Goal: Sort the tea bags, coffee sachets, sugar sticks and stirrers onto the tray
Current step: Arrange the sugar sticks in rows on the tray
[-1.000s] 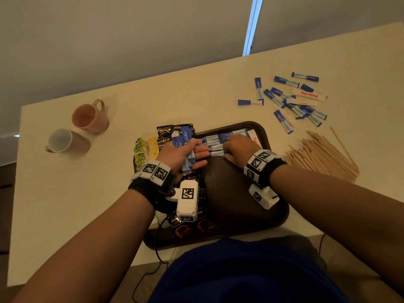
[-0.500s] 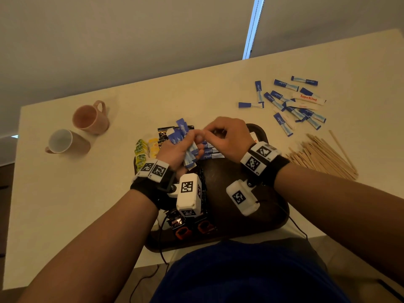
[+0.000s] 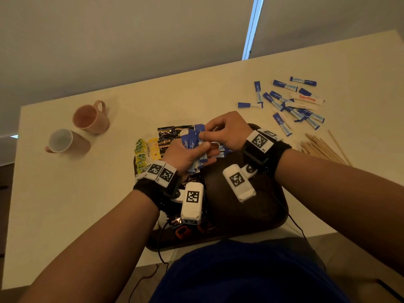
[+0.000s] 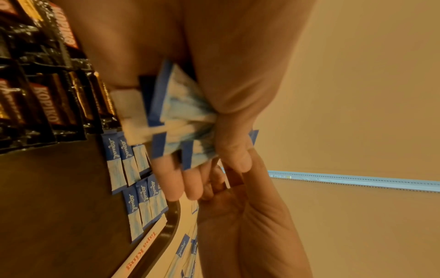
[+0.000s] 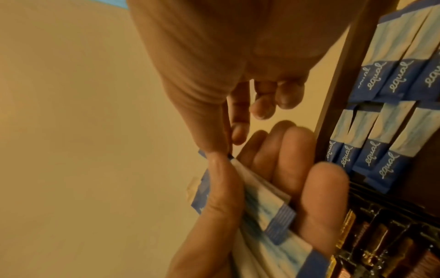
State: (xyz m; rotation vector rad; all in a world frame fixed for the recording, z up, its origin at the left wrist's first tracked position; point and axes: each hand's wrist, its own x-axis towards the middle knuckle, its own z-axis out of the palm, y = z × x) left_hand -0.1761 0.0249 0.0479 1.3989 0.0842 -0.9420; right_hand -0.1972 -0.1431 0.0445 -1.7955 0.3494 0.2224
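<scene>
Table (image 3: 196, 101) — left hand (image 3: 185, 155) grips sugar sticks (image 3: 192, 142).

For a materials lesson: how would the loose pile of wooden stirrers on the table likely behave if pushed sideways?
The wooden stirrers look thin and straight, so probably stiff and light. Lying loose and criss-crossed on the table, they would likely scatter or fan out rather than move together. They look flat, so probably slide, not roll.

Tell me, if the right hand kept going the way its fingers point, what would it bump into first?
Almost at once, the bundle of blue sugar sticks held in the left hand. The right hand points leftward and its fingertips already pinch a stick's end there.
</scene>
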